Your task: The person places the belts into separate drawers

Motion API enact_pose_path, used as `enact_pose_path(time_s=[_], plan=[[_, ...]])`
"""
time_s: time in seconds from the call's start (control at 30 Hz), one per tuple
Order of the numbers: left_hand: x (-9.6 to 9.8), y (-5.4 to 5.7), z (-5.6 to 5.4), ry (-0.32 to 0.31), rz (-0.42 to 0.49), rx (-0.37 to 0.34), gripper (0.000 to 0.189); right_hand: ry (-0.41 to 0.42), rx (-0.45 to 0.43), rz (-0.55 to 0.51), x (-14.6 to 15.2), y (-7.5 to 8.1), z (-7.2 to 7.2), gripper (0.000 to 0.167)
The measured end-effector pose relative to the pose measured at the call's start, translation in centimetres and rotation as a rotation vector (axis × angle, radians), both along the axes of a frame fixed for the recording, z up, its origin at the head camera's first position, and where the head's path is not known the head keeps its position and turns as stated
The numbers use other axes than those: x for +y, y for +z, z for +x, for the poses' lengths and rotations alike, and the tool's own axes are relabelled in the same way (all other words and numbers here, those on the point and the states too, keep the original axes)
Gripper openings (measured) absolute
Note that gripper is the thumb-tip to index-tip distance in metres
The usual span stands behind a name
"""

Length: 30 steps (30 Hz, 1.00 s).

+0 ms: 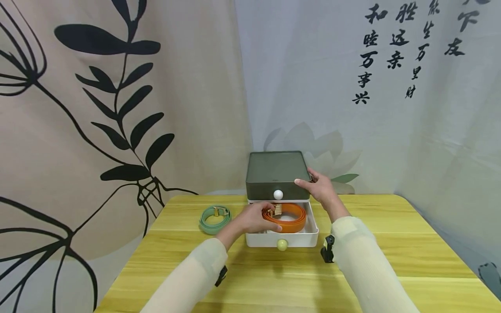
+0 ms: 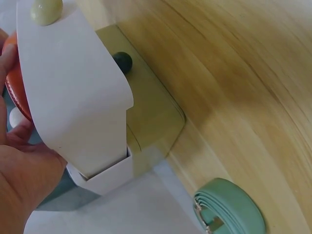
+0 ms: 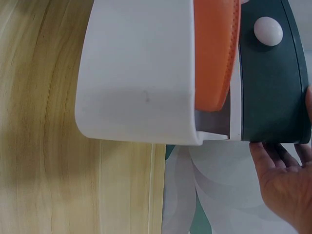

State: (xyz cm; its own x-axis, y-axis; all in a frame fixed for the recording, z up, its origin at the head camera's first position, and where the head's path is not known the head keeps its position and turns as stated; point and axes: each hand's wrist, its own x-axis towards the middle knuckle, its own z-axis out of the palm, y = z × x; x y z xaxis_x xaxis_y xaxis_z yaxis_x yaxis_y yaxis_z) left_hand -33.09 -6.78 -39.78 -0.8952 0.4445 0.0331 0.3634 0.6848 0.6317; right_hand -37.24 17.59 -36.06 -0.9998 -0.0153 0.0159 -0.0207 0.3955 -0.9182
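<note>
1. Cloth backdrop (image 1: 203,108), printed with dark plants and brush characters; hangs beyond the back edge of the table.
2. Table (image 1: 391,256), yellow wood grain; surface extends widely from the drawer to the right edge and toward the front.
3. Drawer box (image 1: 275,167), dark green top tier, near the back edge about mid-width; an olive lower tier (image 2: 151,107) shows in the left wrist view.
4. White drawer (image 1: 262,240), pulled out toward the front edge, its front wall standing well forward of the box.
5. Right hand (image 1: 322,187), spread over the box's front right corner: thumb on top, fingers against the side.
6. Left hand (image 1: 254,218), narrow grip holding the orange belt by its left side, thumb toward the drawer's front wall.
7. Orange belt (image 1: 291,227), coiled, within the drawer's rim; contact with the drawer floor cannot be told. Gold buckle (image 1: 278,209) toward the rear.
8. Green belt (image 1: 211,230), coiled, near the table's back left corner, apart from the drawer's left wall, wood showing between.
9. Knobs: white (image 1: 278,194), pale yellow-green (image 1: 282,245), dark green (image 2: 123,63), one per tier.
</note>
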Motion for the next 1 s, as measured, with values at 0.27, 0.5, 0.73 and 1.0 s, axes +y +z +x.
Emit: enact_pose_path(time_s=[0.27, 0.5, 0.73, 1.0], plan=[[0.5, -0.2, -0.2, 0.015, -0.042, 0.027, 0.068, 0.015, 0.008, -0.006, 0.3, 0.0, 0.1, 0.084], [0.8, -0.4, -0.2, 0.012, -0.077, 0.057, 0.067, 0.012, 0.01, -0.01, 0.3, 0.0, -0.1, 0.085], [1.0, 0.5, 0.4, 0.008, -0.018, 0.084, 0.058, 0.022, 0.023, -0.012, 0.3, 0.0, 0.0, 0.084], [0.7, 1.2, 1.2, 0.016, 0.048, 0.057, 0.056, 0.015, 0.018, -0.007, 0.3, 0.0, 0.0, 0.084]])
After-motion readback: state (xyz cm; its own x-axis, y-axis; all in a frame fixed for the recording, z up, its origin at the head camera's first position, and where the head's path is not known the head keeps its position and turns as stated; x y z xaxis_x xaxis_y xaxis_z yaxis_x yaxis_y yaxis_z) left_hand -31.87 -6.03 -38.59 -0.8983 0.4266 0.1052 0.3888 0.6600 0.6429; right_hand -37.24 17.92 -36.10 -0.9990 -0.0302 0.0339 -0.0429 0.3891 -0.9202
